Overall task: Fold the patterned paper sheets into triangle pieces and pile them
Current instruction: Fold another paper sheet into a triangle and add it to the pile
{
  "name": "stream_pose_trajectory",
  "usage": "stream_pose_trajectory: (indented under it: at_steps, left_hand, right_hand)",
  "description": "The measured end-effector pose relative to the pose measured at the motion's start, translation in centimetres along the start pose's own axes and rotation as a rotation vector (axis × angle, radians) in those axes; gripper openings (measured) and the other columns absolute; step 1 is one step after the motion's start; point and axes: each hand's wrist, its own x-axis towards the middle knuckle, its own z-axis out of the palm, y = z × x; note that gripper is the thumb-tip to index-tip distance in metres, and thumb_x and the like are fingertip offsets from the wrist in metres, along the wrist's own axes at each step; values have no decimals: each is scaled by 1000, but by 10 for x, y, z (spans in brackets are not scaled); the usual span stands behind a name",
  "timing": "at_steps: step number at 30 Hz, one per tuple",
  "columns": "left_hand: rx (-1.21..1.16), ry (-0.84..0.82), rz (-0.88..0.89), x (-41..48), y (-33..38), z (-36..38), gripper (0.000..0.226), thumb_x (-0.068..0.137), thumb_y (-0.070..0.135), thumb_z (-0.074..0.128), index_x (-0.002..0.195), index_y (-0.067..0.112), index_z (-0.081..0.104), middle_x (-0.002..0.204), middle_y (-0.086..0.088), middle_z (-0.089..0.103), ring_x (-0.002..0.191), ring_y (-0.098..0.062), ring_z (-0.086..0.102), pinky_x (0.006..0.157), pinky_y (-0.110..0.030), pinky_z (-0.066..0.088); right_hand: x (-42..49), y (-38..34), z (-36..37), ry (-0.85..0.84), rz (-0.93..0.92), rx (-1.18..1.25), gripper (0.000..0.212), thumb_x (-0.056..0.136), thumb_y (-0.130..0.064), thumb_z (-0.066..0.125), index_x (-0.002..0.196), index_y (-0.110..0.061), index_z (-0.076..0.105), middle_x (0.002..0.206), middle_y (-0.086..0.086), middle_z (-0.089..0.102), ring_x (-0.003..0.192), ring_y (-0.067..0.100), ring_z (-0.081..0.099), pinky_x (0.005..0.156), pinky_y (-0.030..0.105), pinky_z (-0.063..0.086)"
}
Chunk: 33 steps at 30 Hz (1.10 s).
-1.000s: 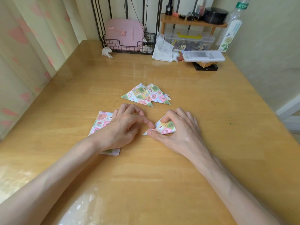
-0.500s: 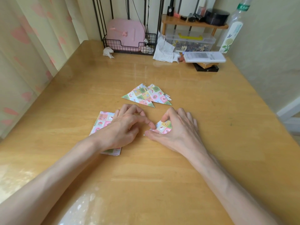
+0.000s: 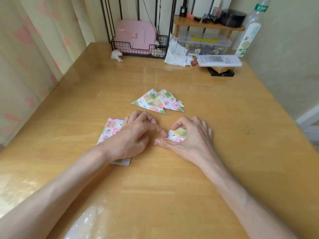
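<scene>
Though half-hidden, folded piece (image 3: pixel 176 135) pinched in right hand (image 3: pixel 192 138), curled left hand (image 3: pixel 132 138) perhaps touching.

Two hands out: left hand (image 3: pixel 131 137), right hand (image 3: pixel 191 140). One table (image 3: pixel 172 178). One piece (image 3: pixel 176 135) mid-fold, just the one. One stack (image 3: pixel 112 130) of flat sheets, and there's no telling how many are in it. Now the triangles (image 3: pixel 155 101): two plain on top, more tips peeking out at the right edge, so call it three at least. Back row, one of each: basket (image 3: pixel 131 49), pink case (image 3: pixel 134 35), tissue (image 3: pixel 116 55), clear box (image 3: pixel 203 44), shelf (image 3: pixel 207 25), black jar (image 3: pixel 233 18), bottle (image 3: pixel 248 37), white box (image 3: pixel 219 60)
</scene>
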Motion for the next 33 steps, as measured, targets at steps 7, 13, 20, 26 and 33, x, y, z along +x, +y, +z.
stream_pose_trajectory:
  at_steps: [7,13,20,26,33]
  left_hand:
    - [-7,-15,-26,-1,8,-4,53,92,4,56,114,50,69,115,13,46,121,-13,34,98,-35,29]
    - [-18,-29,-38,-1,9,-5,70,83,-10,47,115,49,68,114,12,46,120,-12,33,98,-33,28]
    - [-27,-20,-25,-2,6,-3,77,78,-12,45,112,55,63,113,17,44,119,-7,31,90,-22,23]
    - [-3,-4,-13,-1,5,-2,64,84,-4,52,116,51,67,112,18,44,119,-9,32,91,-29,24]
    - [51,36,22,-2,7,-1,40,94,14,59,113,48,69,112,17,45,117,-9,34,89,-30,25]
  right_hand:
    - [-3,-3,-1,49,-12,-10,76,51,-84,71,111,-43,53,110,-15,49,111,14,47,94,35,36]
    - [-4,-6,1,74,-23,-62,90,52,-85,71,129,-48,43,116,-16,47,115,16,46,93,35,35]
    - [-6,-6,5,109,-62,-148,88,53,-88,58,130,-47,45,114,-16,41,115,14,40,92,34,32]
    - [0,9,2,55,-69,-19,78,63,-79,71,131,-49,48,118,-20,43,118,8,37,93,31,26]
    - [-6,17,2,94,-123,-40,74,69,-81,69,133,-47,50,122,-20,43,121,9,33,92,29,22]
